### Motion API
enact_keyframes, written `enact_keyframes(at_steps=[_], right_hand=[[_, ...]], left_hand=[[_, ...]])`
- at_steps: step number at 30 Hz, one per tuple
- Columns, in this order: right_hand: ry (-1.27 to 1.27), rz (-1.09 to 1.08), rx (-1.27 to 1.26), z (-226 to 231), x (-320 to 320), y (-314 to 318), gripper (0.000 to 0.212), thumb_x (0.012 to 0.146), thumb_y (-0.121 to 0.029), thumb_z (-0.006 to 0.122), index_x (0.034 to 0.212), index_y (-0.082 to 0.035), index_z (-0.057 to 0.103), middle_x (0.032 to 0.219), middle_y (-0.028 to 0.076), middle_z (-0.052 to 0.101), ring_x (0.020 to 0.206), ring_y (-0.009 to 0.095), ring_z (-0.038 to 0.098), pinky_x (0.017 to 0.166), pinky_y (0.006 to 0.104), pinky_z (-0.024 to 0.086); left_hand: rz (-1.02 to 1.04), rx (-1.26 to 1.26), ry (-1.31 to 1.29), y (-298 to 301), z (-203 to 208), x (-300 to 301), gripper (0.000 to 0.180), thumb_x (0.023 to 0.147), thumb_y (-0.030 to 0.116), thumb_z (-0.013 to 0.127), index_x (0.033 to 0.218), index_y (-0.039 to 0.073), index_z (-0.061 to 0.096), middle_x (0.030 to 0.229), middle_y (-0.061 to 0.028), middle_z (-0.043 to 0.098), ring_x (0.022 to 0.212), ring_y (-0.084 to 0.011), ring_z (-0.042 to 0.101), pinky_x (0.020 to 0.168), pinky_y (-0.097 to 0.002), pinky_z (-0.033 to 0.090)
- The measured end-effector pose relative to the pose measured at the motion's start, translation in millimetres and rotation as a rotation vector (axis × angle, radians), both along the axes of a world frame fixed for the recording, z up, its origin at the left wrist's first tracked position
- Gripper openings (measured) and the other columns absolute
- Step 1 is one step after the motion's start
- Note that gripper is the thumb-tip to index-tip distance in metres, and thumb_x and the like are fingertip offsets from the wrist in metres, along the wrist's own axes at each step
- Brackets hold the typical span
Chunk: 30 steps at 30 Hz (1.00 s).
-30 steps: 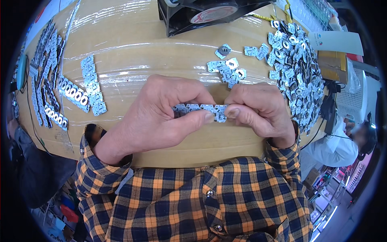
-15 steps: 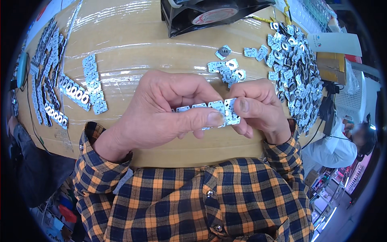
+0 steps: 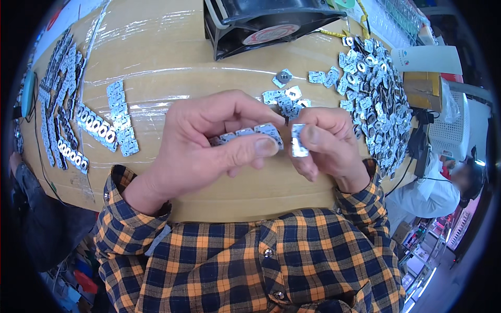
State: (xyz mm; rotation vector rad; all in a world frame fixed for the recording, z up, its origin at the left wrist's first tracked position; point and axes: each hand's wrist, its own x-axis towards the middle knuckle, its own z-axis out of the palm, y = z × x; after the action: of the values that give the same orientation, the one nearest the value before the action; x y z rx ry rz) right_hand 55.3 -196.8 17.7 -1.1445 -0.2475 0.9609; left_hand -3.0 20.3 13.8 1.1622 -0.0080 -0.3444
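Over the near middle of the table, my left hand (image 3: 206, 133) pinches a short strip of small white circuit boards (image 3: 268, 131) between thumb and fingers. Part of that strip is hidden under the thumb. Just right of it, my right hand (image 3: 334, 146) grips a single small circuit board (image 3: 298, 141) by one side, tilted so its face shines. A narrow gap separates this board from the strip. Beyond my right hand lies a little cluster of boards (image 3: 287, 100), with a loose board (image 3: 282, 78) farther back, its dark round part facing up.
A big heap of loose boards (image 3: 373, 104) covers the table's right side. Board strips lie at the left, among them a pale strip (image 3: 121, 119) and a strip with white rings (image 3: 96, 127). A black fan (image 3: 271, 26) stands at the back. Someone in white (image 3: 425, 193) is at the right.
The right-hand board, half a second ago lined up against the strip's end, is now apart from it and tilted. My left hand and the strip have shifted slightly left.
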Motion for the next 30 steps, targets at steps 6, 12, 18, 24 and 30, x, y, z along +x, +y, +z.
enact_keyframes(at_steps=[6,12,18,24,30], right_hand=[[-0.245,-0.053,-0.188,-1.4,-0.5,0.2,0.024,0.097,-0.019,0.056,0.082,-0.001,0.06,0.062,0.0,0.057,0.047,0.002,0.049,0.042,0.0164,0.037],[-0.33,-0.036,-0.312,5.8,-0.6,2.9,0.022,0.097,-0.02,0.056,0.086,-0.002,0.062,0.064,-0.002,0.056,0.05,0.001,0.047,0.045,0.0148,0.035],[-0.35,-0.026,-0.345,5.4,1.5,2.2,0.022,0.097,-0.019,0.056,0.084,-0.002,0.062,0.062,-0.003,0.055,0.05,0.0,0.046,0.045,0.0154,0.034],[-0.345,-0.034,-0.343,6.7,0.4,5.1,0.022,0.097,-0.019,0.056,0.082,-0.002,0.062,0.062,-0.003,0.055,0.05,0.0,0.046,0.045,0.0154,0.034],[-0.333,-0.062,-0.317,3.8,-2.6,5.5,0.024,0.097,-0.019,0.056,0.081,-0.002,0.061,0.061,-0.003,0.054,0.049,0.0,0.046,0.044,0.0155,0.034]], left_hand=[[0.154,0.512,-0.647,-4.0,-8.2,2.6,0.023,0.078,-0.005,0.066,0.101,-0.003,0.066,0.076,-0.0075,0.062,0.063,-0.013,0.057,0.058,-0.0242,0.044],[0.246,0.691,-0.774,-9.9,-12.8,-0.3,0.026,0.073,-0.009,0.067,0.097,-0.002,0.066,0.076,-0.0103,0.061,0.061,-0.0171,0.057,0.053,-0.0255,0.043],[0.323,0.702,-0.783,-16.7,-17.8,1.0,0.026,0.072,-0.012,0.067,0.096,-0.003,0.065,0.076,-0.0105,0.062,0.061,-0.0177,0.057,0.052,-0.0257,0.043],[0.318,0.711,-0.733,-14.0,-12.2,-1.7,0.022,0.073,-0.01,0.066,0.095,-0.003,0.065,0.077,-0.0105,0.062,0.061,-0.0173,0.058,0.053,-0.0253,0.044],[0.279,0.712,-0.637,-12.7,-8.3,-2.3,0.022,0.073,-0.01,0.066,0.093,-0.003,0.065,0.076,-0.0107,0.062,0.062,-0.0179,0.059,0.055,-0.0258,0.045]])
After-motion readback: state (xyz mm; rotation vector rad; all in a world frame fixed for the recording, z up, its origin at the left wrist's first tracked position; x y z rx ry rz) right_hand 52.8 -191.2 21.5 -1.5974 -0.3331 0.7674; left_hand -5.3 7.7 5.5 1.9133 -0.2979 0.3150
